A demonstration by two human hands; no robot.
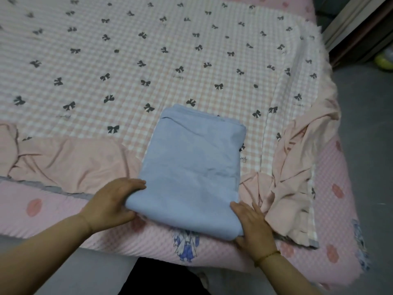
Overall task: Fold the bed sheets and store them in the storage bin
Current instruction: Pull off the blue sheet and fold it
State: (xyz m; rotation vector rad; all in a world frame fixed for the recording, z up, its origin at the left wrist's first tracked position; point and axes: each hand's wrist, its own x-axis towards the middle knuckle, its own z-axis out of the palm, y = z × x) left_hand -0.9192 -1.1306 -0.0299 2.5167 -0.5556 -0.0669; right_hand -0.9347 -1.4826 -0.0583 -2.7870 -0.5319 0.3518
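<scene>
A light blue bed sheet [192, 169] lies folded into a thick rectangle near the front edge of the bed. My left hand [110, 204] grips its near left corner, fingers on top and thumb underneath. My right hand [254, 225] holds the near right corner, fingers laid over the fold and thumb wrapped around its edge. A pink-and-white checked sheet with dark bows [127, 60] is spread flat over most of the bed beneath it. No storage bin is in view.
The checked sheet's plain pink underside is bunched at the left [70, 162] and right [297, 167]. The pink quilted mattress cover [331, 199] shows along the front and right edges. Grey floor [365, 124] lies to the right, with a yellow-green object [383, 60] there.
</scene>
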